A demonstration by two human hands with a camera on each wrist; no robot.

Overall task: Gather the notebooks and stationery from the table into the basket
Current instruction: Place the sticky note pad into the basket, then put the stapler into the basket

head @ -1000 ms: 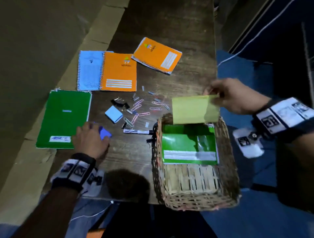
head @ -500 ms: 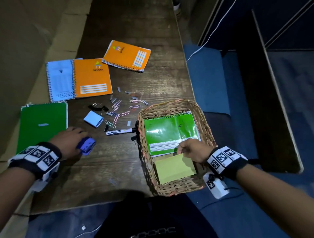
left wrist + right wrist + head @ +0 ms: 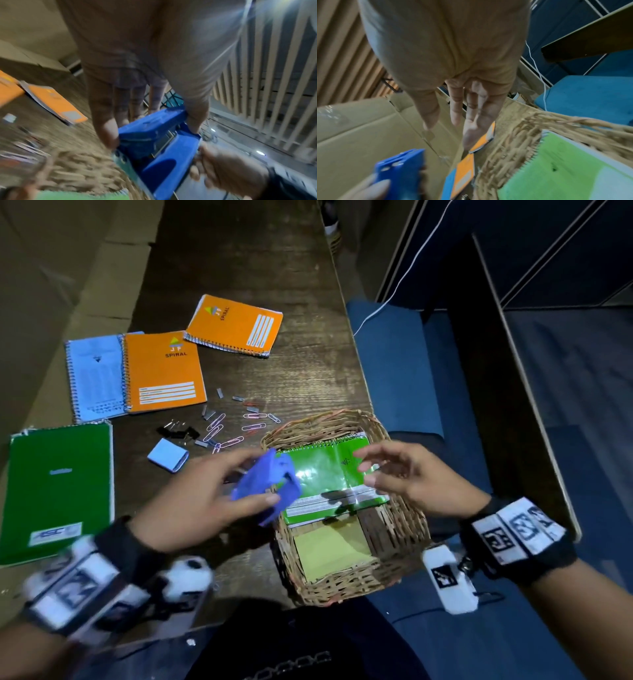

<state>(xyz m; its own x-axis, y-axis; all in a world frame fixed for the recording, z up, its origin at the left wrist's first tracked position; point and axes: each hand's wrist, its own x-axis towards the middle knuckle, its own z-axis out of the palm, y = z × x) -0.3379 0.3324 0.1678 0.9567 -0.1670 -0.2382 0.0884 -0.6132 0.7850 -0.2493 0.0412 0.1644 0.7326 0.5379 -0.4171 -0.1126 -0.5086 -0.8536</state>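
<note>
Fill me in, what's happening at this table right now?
A person is clearing stationery into a wicker basket. The left hand grips a blue stapler at the basket's left rim. The right hand hovers open over the basket, holding nothing. A green notebook and a yellow pad already lie inside. Still on the table: two orange notebooks, a light blue one, a big green one, a small blue pad, paper clips and binder clips.

seat: blue cushion (image 3: 394,364), just R of table (image 3: 274,251)
cable: white (image 3: 404,273), above cushion
cardboard (image 3: 51,268): L of table
</note>
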